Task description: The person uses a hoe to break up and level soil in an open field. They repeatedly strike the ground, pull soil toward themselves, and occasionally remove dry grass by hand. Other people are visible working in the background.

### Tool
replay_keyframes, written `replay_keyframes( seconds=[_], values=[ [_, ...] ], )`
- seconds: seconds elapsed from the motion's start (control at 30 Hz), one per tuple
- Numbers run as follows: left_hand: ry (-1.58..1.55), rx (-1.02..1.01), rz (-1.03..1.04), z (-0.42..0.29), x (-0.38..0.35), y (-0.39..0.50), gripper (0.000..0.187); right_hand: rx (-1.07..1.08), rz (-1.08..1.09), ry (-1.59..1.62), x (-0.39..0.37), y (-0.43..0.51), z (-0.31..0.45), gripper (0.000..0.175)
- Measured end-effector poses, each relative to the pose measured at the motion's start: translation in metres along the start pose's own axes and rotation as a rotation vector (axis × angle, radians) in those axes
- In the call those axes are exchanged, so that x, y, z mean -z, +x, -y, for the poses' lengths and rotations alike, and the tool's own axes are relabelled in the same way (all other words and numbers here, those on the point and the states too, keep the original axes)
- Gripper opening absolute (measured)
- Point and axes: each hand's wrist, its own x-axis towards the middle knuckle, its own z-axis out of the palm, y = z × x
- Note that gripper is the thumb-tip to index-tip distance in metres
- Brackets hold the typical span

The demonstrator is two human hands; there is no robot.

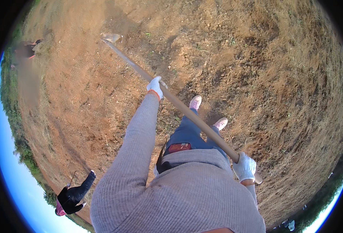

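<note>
A long wooden-handled hoe [189, 113] slants across the view from upper left to lower right. My left hand [156, 86], in a white knit glove with an orange cuff edge, is wrapped around the middle of the handle. Close to the butt end, my right hand [244, 167] grips it in a matching white glove. The hoe's pale metal blade [112, 37] is at the far end, at the soil; whether its edge is sunk in cannot be told. Loose reddish-brown earth [165, 55] with dry stalks surrounds the blade.
My pink shoes [195, 102] stand on the soil below the handle. A person in dark clothes [72, 196] holds a tool at lower left. Another figure [27, 49], partly blurred, is at upper left. Green trees [11, 107] line the field's left edge. Pale objects [290, 224] lie at lower right.
</note>
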Motion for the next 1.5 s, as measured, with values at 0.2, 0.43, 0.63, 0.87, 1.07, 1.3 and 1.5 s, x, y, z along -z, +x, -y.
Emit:
replay_keyframes(
  seconds=[0.2,0.43,0.63,0.87,1.07,1.3,1.5],
  values=[
    [0.147,0.06,-0.012,0.092,-0.045,-0.008,0.02,-0.176,0.184,-0.014,0.011,-0.049,-0.025,0.029],
    [0.065,0.424,0.017,0.264,-0.05,-0.105,0.012,-0.208,0.071,-0.269,0.018,-0.124,-0.164,0.024],
    [0.126,0.572,-0.188,0.307,-0.055,-0.144,0.016,-0.167,0.07,-0.207,0.014,-0.122,-0.247,0.021],
    [0.133,0.384,-0.136,0.254,0.058,-0.074,0.012,0.011,0.098,-0.153,-0.049,-0.07,-0.21,0.022],
    [0.182,0.102,-0.354,0.13,0.08,-0.036,0.04,0.097,0.032,-0.037,-0.061,-0.005,-0.127,0.025],
    [0.064,-0.054,-0.164,-0.001,0.024,-0.001,0.02,0.268,-0.167,0.09,-0.009,0.041,-0.042,0.028],
    [0.11,0.013,-0.122,0.058,-0.025,-0.009,0.014,0.197,-0.073,0.074,0.011,0.01,-0.047,0.029]
  ],
)
